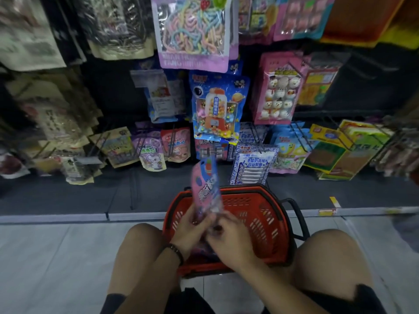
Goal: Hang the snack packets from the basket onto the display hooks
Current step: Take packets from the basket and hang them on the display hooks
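A pink and blue snack packet point(205, 184) stands edge-on above the red basket point(260, 223), blurred by motion. My left hand point(190, 232) grips its lower end, and my right hand point(229, 234) pinches the same end from the right. Both hands are over the basket, which sits on the floor between my knees. A matching pink packet point(212, 150) hangs on the lowest row of display hooks straight ahead. The basket's inside is mostly hidden by my hands.
Rows of hanging packets fill the dark display wall: a blue gumball packet point(215, 107), a pink marshmallow packet point(277, 89), a blue-white candy packet point(251, 164) right above the basket. A bare black hook point(133, 189) sticks out at lower left. A grey plinth edge point(68, 217) meets tiled floor.
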A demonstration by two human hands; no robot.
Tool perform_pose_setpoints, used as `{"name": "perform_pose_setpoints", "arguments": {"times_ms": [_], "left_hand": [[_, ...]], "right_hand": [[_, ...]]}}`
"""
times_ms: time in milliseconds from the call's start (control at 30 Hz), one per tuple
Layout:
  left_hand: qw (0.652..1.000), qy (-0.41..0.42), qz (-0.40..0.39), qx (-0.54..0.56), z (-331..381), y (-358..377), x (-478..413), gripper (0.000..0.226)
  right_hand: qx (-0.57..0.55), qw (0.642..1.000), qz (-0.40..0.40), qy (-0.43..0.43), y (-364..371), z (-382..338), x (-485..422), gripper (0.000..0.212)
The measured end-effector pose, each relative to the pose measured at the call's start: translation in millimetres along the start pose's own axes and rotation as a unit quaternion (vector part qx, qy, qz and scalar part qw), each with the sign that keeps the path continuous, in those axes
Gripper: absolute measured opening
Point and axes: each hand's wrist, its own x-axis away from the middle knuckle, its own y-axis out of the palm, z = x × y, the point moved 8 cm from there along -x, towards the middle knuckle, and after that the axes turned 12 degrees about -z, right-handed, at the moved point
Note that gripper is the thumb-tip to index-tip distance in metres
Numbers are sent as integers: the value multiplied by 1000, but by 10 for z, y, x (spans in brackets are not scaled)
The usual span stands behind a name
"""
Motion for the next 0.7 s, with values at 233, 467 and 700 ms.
{"name": "perform_pose_setpoints", "arguments": {"times_ms": [233,467,700], "left_hand": [[993,-22,95,65,-46,-229,0,50],[998,-17,54,7,-40,-90,-59,13],[981,76,178,-16,189,-262,-106,8]], "right_hand": [[-71,996,53,-4,-226,224,-96,45],[-268,960,13,83,-561,617,-569,47],[-335,940,61,32,-673,633,-690,22]]}}
